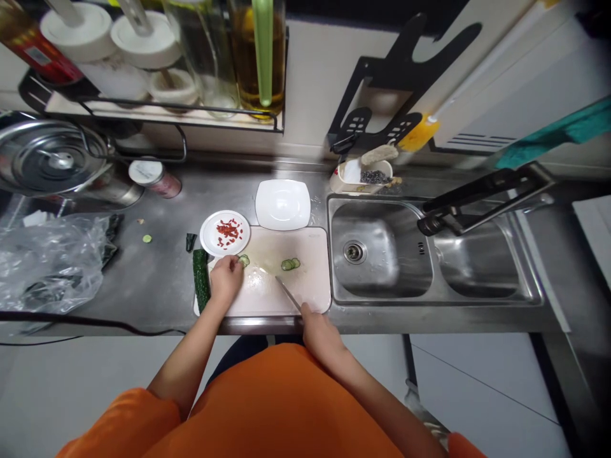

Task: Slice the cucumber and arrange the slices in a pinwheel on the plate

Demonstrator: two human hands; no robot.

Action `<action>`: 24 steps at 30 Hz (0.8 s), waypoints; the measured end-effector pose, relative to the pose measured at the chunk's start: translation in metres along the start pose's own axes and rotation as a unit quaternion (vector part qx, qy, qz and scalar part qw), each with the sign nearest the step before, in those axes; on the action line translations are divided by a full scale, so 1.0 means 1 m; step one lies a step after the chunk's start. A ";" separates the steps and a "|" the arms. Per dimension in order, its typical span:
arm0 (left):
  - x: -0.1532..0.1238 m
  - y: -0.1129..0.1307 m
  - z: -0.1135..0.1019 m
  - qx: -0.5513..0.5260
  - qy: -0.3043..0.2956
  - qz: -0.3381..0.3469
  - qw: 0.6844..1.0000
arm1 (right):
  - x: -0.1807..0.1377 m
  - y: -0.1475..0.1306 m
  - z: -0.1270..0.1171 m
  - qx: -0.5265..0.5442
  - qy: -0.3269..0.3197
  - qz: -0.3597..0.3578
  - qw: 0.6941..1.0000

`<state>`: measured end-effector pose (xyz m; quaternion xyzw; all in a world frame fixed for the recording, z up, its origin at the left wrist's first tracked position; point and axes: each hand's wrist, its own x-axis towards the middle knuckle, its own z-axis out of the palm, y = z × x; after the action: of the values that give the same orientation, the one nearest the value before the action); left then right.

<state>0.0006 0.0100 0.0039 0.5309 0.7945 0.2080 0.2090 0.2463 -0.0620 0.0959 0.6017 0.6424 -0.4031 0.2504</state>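
Observation:
My right hand (322, 334) is wrapped round the handle of a knife (288, 294), its blade angled up and left over a pale cutting board (312, 280). At the board's left side, my left hand (227, 278) has its fingers closed at a few cucumber slices (244, 260), which show past the fingertips. Another small group of cucumber slices (290, 264) lies on the board beyond the knife tip. A long piece of dark green cucumber (201, 280) rests along the board's left edge, with a short cucumber end piece (190, 242) above it.
A white plate with red chopped bits (229, 233) and a white square dish (282, 203) stand behind the board. To the right is a steel sink (382, 248) with a black faucet (468, 197). Left are a plastic bag (52, 261), a can (155, 178) and a lidded pot (57, 159).

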 end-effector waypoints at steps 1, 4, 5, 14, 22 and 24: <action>-0.001 -0.001 0.001 0.015 0.010 0.025 1.000 | 0.000 0.000 0.001 -0.002 0.002 -0.002 1.000; -0.003 0.002 0.007 0.015 0.019 0.090 0.996 | 0.000 0.001 0.003 -0.009 0.010 -0.005 1.000; -0.003 0.007 0.010 -0.001 0.005 0.116 0.993 | 0.000 0.001 0.003 -0.012 0.012 -0.003 1.000; 0.015 0.059 0.053 -0.024 -0.233 0.267 0.935 | -0.003 -0.002 -0.001 -0.012 -0.004 0.010 1.000; 0.014 0.064 0.057 -0.026 -0.246 0.257 0.934 | -0.004 -0.001 -0.001 -0.003 -0.001 0.011 1.000; 0.011 0.067 0.054 -0.034 -0.247 0.248 0.936 | -0.003 0.000 -0.001 -0.002 -0.004 0.008 1.000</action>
<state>0.0773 0.0499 -0.0044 0.7382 0.5533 0.1426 0.3588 0.2469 -0.0631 0.0990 0.6047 0.6373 -0.4022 0.2578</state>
